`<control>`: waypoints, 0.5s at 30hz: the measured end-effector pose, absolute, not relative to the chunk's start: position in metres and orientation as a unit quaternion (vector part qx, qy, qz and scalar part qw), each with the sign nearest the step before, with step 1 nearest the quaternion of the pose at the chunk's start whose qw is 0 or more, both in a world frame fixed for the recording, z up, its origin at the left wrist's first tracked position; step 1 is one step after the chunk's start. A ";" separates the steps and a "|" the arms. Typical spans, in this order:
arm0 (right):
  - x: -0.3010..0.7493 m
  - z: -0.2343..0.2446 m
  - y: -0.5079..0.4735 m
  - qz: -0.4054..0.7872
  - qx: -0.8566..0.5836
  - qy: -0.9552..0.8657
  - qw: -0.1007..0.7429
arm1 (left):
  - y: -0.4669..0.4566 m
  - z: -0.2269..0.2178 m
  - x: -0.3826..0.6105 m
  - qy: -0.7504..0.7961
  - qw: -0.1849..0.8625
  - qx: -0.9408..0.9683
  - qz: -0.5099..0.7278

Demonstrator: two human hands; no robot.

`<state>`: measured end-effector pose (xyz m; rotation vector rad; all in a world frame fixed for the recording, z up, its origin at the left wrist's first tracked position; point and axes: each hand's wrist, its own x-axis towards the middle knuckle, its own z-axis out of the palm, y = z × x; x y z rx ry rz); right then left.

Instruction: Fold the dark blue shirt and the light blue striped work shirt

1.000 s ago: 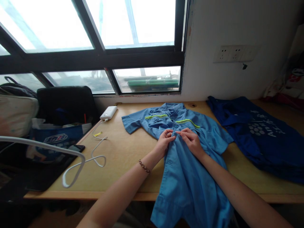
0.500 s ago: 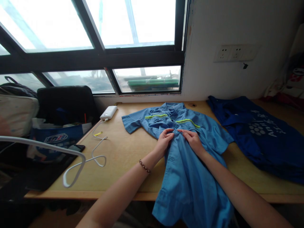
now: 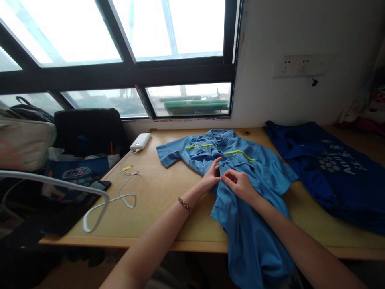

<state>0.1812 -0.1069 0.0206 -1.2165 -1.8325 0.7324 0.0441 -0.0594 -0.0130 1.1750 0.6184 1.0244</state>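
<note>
A light blue short-sleeved work shirt [image 3: 252,216] with yellow-green stripes lies across the table, collar toward the window, its lower part hanging over the front edge. My left hand [image 3: 211,176], with a braided bracelet at the wrist, grips the shirt's front edge between thumb and fingers. Close beside it, my right hand [image 3: 239,184] pinches the same front edge, fingers curled. The fingertips almost meet at the button placket. Whatever button or buttonhole lies between them is hidden.
A dark blue garment [image 3: 313,176] with white print lies to the right. On the left of the wooden table [image 3: 159,204] sit a white power bank [image 3: 140,141] and its looping cable [image 3: 130,205]. A black chair [image 3: 90,128] and a blue bag [image 3: 75,170] stand beyond the left edge.
Both hands have moved slightly down the shirt front. The left hand has turned, and the shirt's lower left flap has been drawn up and to the right.
</note>
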 end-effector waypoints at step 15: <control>0.209 0.030 -0.096 0.648 -0.467 -0.525 0.296 | -0.050 -0.023 0.052 0.328 0.624 0.521 0.482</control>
